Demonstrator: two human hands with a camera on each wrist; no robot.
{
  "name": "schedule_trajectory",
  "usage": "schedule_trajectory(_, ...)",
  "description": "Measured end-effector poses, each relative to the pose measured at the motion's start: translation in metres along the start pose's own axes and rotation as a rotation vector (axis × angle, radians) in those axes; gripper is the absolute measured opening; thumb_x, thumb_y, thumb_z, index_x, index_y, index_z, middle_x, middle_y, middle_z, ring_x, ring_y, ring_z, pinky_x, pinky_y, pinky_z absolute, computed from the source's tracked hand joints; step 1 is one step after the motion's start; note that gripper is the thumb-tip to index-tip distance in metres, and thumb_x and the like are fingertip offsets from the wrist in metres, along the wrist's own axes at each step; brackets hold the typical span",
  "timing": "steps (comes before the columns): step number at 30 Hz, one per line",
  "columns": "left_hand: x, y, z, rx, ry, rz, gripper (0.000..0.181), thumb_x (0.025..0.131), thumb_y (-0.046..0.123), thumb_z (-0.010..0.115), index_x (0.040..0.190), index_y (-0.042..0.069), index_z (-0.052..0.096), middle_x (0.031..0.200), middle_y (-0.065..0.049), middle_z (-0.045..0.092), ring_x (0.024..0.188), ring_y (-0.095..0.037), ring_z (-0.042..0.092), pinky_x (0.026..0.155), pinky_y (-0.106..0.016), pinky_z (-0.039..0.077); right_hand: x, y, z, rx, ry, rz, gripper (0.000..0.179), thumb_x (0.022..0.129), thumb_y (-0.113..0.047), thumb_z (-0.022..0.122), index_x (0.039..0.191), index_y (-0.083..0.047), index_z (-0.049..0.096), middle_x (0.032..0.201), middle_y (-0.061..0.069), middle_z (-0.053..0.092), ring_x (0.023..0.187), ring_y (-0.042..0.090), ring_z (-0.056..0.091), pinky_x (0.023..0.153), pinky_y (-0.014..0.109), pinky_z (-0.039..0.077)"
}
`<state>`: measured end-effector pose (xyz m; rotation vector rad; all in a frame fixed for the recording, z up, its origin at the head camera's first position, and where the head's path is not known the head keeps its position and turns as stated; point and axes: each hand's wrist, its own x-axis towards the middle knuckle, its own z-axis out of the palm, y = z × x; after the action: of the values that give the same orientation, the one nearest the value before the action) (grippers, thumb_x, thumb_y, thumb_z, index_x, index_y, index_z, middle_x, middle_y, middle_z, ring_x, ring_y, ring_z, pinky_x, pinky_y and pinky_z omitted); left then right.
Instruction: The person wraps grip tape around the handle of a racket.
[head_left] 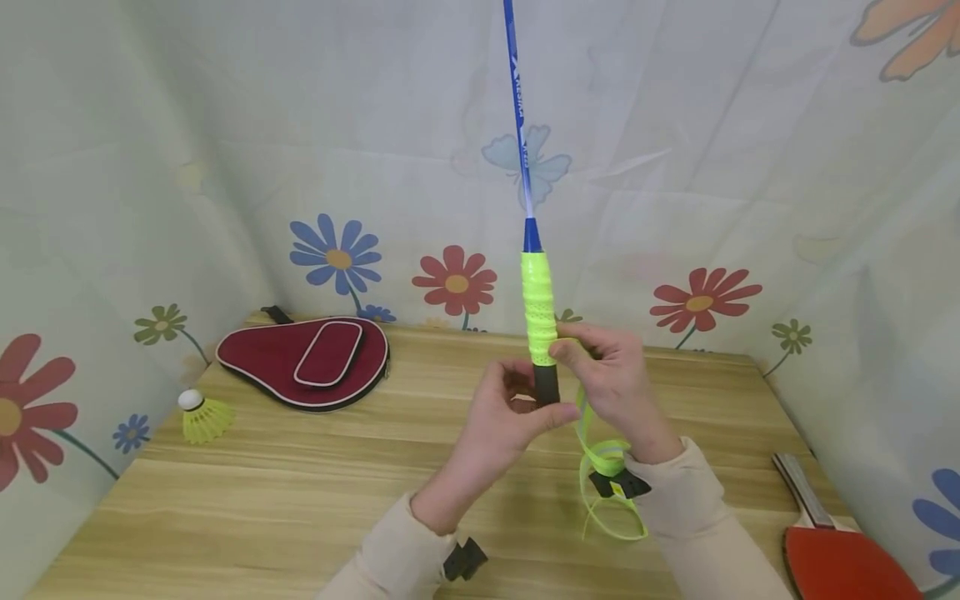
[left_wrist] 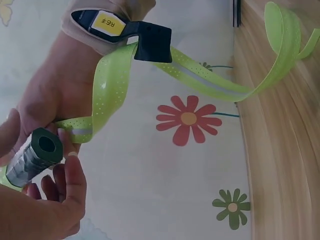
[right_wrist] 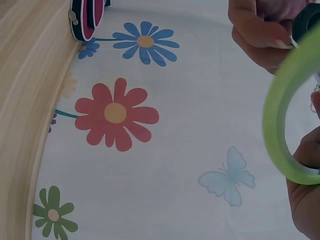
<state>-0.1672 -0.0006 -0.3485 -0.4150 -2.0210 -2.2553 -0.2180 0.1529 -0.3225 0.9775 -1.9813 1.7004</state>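
A badminton racket (head_left: 519, 108) stands upright over the table, its blue shaft running out of the top of the head view. Bright yellow-green grip tape (head_left: 537, 304) covers the upper part of its handle, while the dark lower end (head_left: 547, 385) is bare. My left hand (head_left: 495, 417) holds the handle around that bare end. With thumb and fingers my right hand (head_left: 618, 383) pinches the tape at the lower edge of the wrapped part. From there the loose strip (left_wrist: 112, 87), dotted with small holes, hangs past the right wrist and curls down toward the table.
On the wooden table (head_left: 315, 492), a dark red paddle case (head_left: 262, 350) lies at the back left. Near it is a yellow shuttlecock (head_left: 206, 417). A red table tennis paddle (head_left: 847, 562) lies at the front right. Flowered cloth (head_left: 390, 150) hangs behind and at both sides.
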Motion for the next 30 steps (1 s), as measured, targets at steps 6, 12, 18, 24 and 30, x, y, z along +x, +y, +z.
schedule_trajectory(6,0.0,-0.001,-0.003,0.143,0.065,0.1,0.041,0.078,0.011,0.083,0.107,0.002,0.055,0.096,-0.007,0.061,0.086,-0.02,0.061,0.074,-0.035,0.055,-0.003,0.003,0.006,-0.048,0.053,0.048,0.018,0.087,-0.006,0.07,0.104,0.0,0.074,0.089,0.007,0.073,0.067,0.014,0.053,0.061,0.021,0.044)
schedule_trajectory(12,-0.001,-0.001,-0.005,0.136,0.092,0.118,0.036,0.079,0.006,0.08,0.109,0.002,0.061,0.098,-0.007,0.065,0.089,-0.02,0.063,0.078,-0.032,0.056,-0.002,0.003,0.004,-0.036,0.03,0.079,0.017,0.086,-0.004,0.072,0.103,-0.001,0.074,0.091,0.007,0.073,0.072,0.016,0.055,0.064,0.022,0.046)
schedule_trajectory(18,-0.002,0.001,-0.008,0.094,0.076,0.097,0.033,0.079,0.007,0.081,0.108,0.003,0.065,0.097,-0.008,0.066,0.088,-0.021,0.064,0.076,-0.032,0.056,0.0,0.004,-0.004,0.061,-0.02,0.078,0.017,0.087,0.001,0.07,0.104,0.007,0.071,0.091,0.009,0.073,0.078,0.015,0.065,0.069,0.025,0.054)
schedule_trajectory(24,-0.003,0.002,-0.007,0.028,0.021,0.09,0.029,0.081,0.005,0.078,0.108,0.002,0.067,0.094,-0.012,0.065,0.079,-0.022,0.066,0.072,-0.034,0.058,0.001,0.004,-0.01,0.137,-0.044,0.085,0.017,0.086,0.004,0.069,0.103,0.007,0.071,0.094,0.006,0.074,0.084,0.016,0.069,0.072,0.027,0.056)
schedule_trajectory(30,-0.005,0.002,-0.006,-0.022,-0.052,0.13,0.031,0.086,-0.004,0.069,0.116,-0.005,0.062,0.097,-0.018,0.064,0.081,-0.023,0.065,0.073,-0.033,0.057,0.003,0.003,-0.011,0.164,-0.058,0.094,0.016,0.085,0.005,0.071,0.099,0.0,0.074,0.093,0.004,0.074,0.08,0.015,0.069,0.067,0.025,0.055)
